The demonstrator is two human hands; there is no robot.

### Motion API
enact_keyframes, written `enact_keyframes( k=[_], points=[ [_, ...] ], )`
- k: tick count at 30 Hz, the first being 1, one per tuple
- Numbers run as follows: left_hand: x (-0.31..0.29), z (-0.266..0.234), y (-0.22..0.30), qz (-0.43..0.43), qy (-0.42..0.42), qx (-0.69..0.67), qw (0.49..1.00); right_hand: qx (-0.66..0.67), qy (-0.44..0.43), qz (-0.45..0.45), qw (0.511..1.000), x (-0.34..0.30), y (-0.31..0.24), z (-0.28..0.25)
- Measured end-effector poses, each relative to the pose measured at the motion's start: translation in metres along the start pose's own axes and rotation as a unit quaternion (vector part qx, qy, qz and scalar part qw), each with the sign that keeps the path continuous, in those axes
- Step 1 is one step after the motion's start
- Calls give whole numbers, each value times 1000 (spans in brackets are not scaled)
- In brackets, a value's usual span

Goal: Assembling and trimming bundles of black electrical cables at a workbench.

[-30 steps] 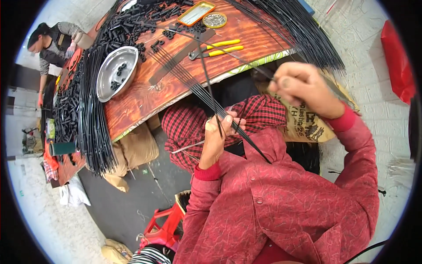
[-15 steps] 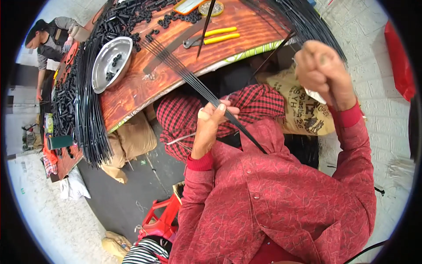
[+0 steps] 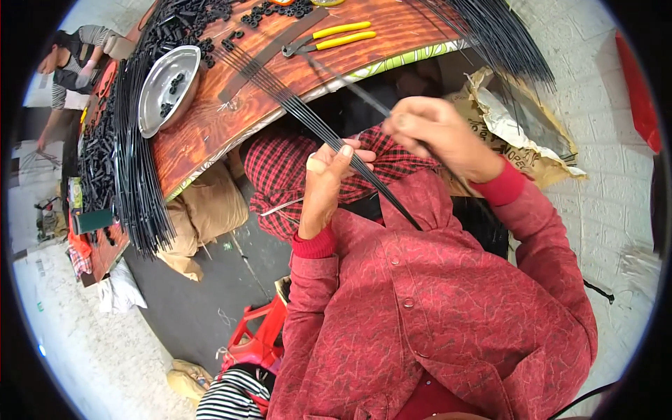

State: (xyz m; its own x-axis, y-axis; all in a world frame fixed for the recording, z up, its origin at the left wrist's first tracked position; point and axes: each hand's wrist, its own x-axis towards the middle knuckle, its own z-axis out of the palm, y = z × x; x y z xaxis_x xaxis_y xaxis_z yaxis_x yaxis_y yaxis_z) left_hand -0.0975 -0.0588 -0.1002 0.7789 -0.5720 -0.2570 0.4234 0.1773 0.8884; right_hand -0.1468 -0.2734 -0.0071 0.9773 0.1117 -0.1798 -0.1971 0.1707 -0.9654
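My left hand [image 3: 327, 183] is closed around a bundle of long thin black rods [image 3: 304, 115]. Their far ends fan out over the table edge, and their near ends reach the front of my red jacket. To the right of it, my right hand [image 3: 442, 136] is closed on a single dark rod [image 3: 360, 93], slightly blurred, that slants up left toward the pliers. Yellow-handled pliers [image 3: 343, 39] lie on the wooden table [image 3: 192, 143], by a flat grey metal strip [image 3: 269, 59]. A silver oval bowl [image 3: 145, 108] holds a few small black pieces.
Small black tubular parts [image 3: 185, 24] are heaped at the back left. Bundles of black rods hang over the table's left [image 3: 140, 168] and right [image 3: 507, 35] edges. An open brown sack [image 3: 542, 164] stands right, a red stool [image 3: 262, 336] lower left. Another person [image 3: 80, 59] works far left.
My right hand has come down and left from its raised place at the right, bringing the rod nearer the bundle. My left hand keeps its hold. The view has shifted slightly.
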Motion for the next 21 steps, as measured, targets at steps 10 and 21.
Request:
enact_keyframes(
  k=[10, 21],
  points=[
    [1, 2, -3, -23, 12, -53, 998, -54, 150, -17, 987, 50, 94, 35],
    [-1, 5, -8, -14, 14, -70, 997, -221, 194, -97, 951, 55, 96, 36]
  ],
)
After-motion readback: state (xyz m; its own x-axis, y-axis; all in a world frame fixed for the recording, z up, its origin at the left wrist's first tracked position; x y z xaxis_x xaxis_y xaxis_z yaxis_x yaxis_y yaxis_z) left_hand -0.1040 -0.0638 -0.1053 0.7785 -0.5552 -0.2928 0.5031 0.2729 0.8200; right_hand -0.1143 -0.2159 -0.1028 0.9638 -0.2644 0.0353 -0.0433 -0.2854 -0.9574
